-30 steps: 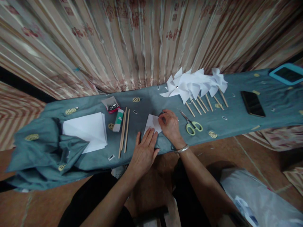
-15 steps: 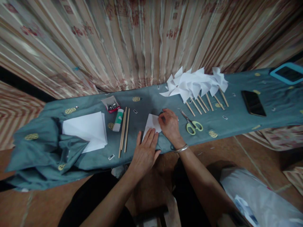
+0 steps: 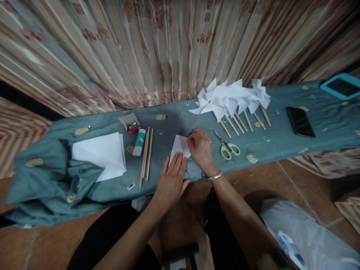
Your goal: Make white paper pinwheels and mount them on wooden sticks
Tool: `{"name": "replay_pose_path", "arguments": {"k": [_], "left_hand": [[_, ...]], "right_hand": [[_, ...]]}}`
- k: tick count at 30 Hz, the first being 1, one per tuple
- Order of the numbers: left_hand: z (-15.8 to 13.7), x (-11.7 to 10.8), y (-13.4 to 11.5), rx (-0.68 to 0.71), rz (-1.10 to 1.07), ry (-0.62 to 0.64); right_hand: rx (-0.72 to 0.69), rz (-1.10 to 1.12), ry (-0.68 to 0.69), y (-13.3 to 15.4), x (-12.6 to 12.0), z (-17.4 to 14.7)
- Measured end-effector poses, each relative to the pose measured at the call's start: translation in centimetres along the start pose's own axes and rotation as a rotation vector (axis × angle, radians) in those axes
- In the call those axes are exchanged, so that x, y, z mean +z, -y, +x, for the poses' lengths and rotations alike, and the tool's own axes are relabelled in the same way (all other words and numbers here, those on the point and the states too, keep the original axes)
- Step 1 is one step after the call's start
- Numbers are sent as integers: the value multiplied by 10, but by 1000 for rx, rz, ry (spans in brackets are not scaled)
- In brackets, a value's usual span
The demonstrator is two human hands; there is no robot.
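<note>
A small folded piece of white paper (image 3: 179, 144) lies on the cloth-covered table in front of me. My left hand (image 3: 172, 180) rests flat on its near part, fingers stretched out, covering that area. At the paper's right edge, the curled fingers of my right hand (image 3: 201, 147) are closed in a pinch; the exact contact under them is hidden. Green-handled scissors (image 3: 225, 145) lie just right of that hand. Left of the paper are several thin wooden sticks (image 3: 150, 155), a green and white glue stick (image 3: 139, 142) and a small open box of metal pins (image 3: 131, 124).
A stack of white paper sheets (image 3: 98, 152) lies at the left, partly under bunched cloth. Several white paper pinwheels (image 3: 225, 98) on sticks lie in a row at the back. Farther right are a black phone (image 3: 300, 122) and a blue-framed tablet (image 3: 341, 87). A curtain (image 3: 168, 56) hangs behind.
The view has shifted very slightly. Both hands stay in nearly the same position on the folded paper, and the other things lie as before.
</note>
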State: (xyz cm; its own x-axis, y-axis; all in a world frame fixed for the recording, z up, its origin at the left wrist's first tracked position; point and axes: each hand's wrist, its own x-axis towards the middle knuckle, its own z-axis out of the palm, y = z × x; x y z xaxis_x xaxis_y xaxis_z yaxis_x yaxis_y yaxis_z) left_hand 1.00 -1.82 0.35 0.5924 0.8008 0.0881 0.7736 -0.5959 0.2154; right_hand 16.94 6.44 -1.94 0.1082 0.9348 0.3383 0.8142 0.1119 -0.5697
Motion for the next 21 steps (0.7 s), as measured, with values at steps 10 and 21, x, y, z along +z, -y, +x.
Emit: {"name": "replay_pose_path", "arguments": {"k": [10, 21], "left_hand": [[0, 2, 0, 9, 3, -14], [2, 0, 0, 4, 17, 20]], "right_hand": [[-114, -164, -20, 7, -6, -14], [-207, -214, 59, 9, -26, -39]]}}
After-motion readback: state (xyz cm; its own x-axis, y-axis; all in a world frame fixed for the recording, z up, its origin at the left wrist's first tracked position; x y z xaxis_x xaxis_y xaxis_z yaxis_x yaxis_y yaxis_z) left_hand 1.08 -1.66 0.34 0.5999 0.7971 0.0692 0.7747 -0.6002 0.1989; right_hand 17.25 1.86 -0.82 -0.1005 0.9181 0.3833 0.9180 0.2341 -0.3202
